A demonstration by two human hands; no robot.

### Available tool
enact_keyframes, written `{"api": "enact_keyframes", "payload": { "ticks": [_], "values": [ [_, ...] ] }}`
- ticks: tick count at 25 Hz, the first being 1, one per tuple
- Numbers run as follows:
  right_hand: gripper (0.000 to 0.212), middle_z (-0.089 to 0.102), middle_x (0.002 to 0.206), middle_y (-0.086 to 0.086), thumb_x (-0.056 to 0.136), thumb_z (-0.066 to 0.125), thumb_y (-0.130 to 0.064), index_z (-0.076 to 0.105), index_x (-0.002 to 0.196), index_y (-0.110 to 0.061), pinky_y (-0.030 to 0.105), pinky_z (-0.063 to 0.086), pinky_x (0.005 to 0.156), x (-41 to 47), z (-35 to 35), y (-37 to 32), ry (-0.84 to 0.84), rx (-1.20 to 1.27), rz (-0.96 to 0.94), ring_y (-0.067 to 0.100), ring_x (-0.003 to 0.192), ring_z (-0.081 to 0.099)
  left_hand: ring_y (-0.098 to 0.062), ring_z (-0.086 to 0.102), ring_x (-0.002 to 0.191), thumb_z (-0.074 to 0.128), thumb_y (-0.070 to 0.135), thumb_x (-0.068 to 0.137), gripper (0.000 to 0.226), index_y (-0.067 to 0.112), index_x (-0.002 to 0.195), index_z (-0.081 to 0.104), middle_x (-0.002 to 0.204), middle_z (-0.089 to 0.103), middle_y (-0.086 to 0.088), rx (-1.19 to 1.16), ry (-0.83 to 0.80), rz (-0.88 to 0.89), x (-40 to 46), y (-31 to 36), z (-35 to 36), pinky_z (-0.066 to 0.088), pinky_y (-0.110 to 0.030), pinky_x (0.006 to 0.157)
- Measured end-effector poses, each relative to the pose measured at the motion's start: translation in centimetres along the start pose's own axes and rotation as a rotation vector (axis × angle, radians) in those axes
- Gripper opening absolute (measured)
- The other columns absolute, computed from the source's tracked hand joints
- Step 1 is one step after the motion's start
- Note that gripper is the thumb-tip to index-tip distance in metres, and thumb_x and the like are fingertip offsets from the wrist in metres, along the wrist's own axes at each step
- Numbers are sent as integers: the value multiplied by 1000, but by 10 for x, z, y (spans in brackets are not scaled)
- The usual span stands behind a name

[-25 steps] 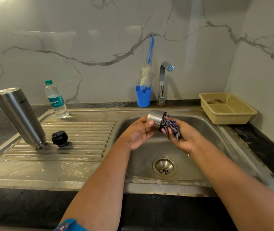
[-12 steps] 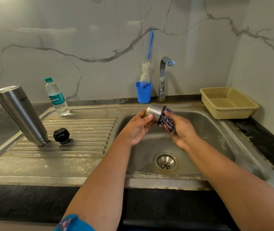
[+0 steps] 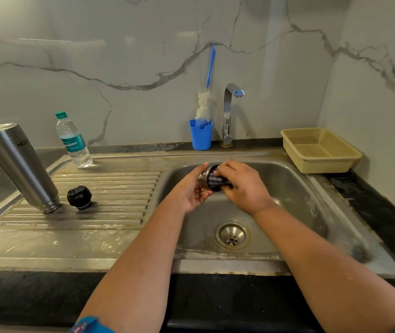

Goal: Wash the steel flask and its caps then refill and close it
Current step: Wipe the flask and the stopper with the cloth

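Over the sink basin [image 3: 294,186], my left hand [image 3: 191,191] holds the steel outer cap [image 3: 204,176] on its side. My right hand [image 3: 242,186] grips a dark patterned scrub cloth [image 3: 215,181] pressed into the cap's mouth. The steel flask [image 3: 18,167] stands upside down and tilted on the ribbed drainboard [image 3: 110,193] at the left. Its black inner cap [image 3: 79,197] lies just right of the flask's mouth.
A plastic water bottle [image 3: 72,140] stands at the back of the drainboard. A blue cup [image 3: 200,134] holds a bottle brush [image 3: 206,102] beside the tap [image 3: 230,111]. A beige plastic basket [image 3: 320,150] sits at the back right. The drain [image 3: 232,234] lies below my hands.
My right hand has turned over the top of the cap, pushing the cloth further into it. Both hands sit slightly further back in the basin.
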State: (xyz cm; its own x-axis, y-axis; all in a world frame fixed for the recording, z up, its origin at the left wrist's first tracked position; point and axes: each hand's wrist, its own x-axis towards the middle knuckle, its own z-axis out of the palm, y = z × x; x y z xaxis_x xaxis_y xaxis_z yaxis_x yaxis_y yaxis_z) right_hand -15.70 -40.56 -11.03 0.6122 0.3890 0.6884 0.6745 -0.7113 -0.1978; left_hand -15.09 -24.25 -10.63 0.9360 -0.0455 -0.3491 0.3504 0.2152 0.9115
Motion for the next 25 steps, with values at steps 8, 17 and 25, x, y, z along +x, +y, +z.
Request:
{"api": "enact_keyframes", "payload": {
  "ticks": [8, 17, 25],
  "values": [
    [22, 66, 71, 14, 87, 67, -20, 63, 95, 0, 16, 49, 40, 8, -27, -15, -33, 1655, 1377, 14, 50, 64, -19, 67, 105, 64, 16, 91, 33, 7, 122, 59, 111, 70, -11, -99, -450, 283, 3, -5, -15, 55, -29, 92],
    [26, 64, 84, -5, 70, 82, -15, 66, 90, -10, 14, 45, 61, -2, -12, -9, 86, 379, 444, 1, 77, 58, -15, 64, 87, 73, 38, 80, 34, 13, 103, 66, 89, 71, -3, 75, -190, 277, 5, -4, -12, 55, -25, 73],
    [34, 66, 91, 0, 77, 79, -19, 61, 105, -9, 20, 51, 61, 0, -21, -7, -30, 879, 952, 11, 81, 63, -25, 66, 110, 72, 52, 74, 62, 16, 124, 59, 118, 67, -10, 89, -207, 385, 5, -6, -4, 56, -37, 92]
  ]
}}
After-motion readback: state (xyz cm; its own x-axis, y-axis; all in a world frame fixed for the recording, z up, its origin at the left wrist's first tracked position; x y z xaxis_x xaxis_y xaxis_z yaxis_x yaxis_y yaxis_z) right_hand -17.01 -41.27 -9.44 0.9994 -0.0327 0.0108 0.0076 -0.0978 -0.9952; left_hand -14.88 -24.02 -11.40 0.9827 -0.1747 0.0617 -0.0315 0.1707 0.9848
